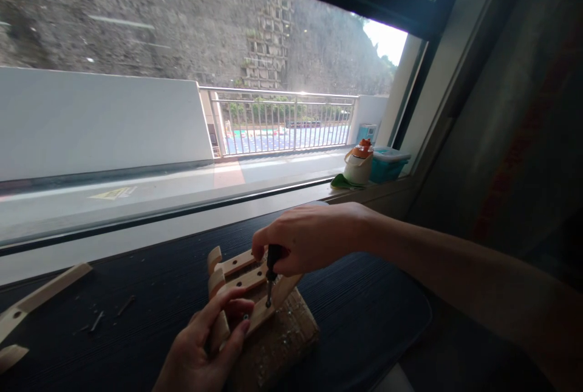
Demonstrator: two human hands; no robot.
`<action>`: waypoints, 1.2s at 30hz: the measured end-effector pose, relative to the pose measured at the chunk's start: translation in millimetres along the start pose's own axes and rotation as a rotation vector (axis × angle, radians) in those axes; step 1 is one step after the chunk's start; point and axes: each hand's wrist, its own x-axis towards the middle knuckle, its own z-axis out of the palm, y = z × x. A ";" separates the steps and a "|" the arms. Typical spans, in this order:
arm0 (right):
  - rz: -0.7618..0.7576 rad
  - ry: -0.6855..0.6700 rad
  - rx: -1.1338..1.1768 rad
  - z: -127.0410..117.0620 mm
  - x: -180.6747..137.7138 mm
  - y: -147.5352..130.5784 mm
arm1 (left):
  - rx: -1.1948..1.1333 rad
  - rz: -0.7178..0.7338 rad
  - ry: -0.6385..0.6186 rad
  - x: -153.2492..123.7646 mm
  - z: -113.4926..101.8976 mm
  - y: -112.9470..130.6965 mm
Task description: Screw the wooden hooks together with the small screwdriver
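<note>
My right hand (298,237) grips a screwdriver (273,258) with a dark handle, held upright. Its metal tip meets a hole in a pale wooden slat (260,317). Around the near left end of that slat, my left hand (204,337) is closed, thumb and fingers on either side of the wood. More slats with dark holes (241,262) lie alongside, joined to curved wooden end pieces (214,256). This wooden assembly rests on a brown block (291,337) that looks wrapped in clear tape. My right hand hides part of the far slats.
Loose wooden strips (45,295) lie on the dark table (150,282) at left, with a few screws (96,322) nearby. A white bottle with an orange top (358,164) and a teal box (387,164) stand on the windowsill at the back right.
</note>
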 end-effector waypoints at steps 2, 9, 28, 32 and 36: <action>-0.034 0.009 0.013 -1.2 -2.4 0.7 | 0.007 0.004 -0.001 -0.2 -0.5 0.4; -0.008 -0.006 0.055 5.3 -1.0 10.1 | 0.030 -0.010 -0.021 -0.5 0.4 -1.2; -0.058 0.036 0.021 -1.8 -1.6 1.6 | 0.041 -0.022 -0.022 -0.4 -0.6 -2.4; -0.031 0.063 0.021 4.3 5.5 4.4 | 0.037 0.027 -0.011 0.4 0.1 -0.5; 0.021 0.078 -0.002 10.7 10.4 4.2 | 0.038 0.048 -0.007 -0.4 -0.3 0.9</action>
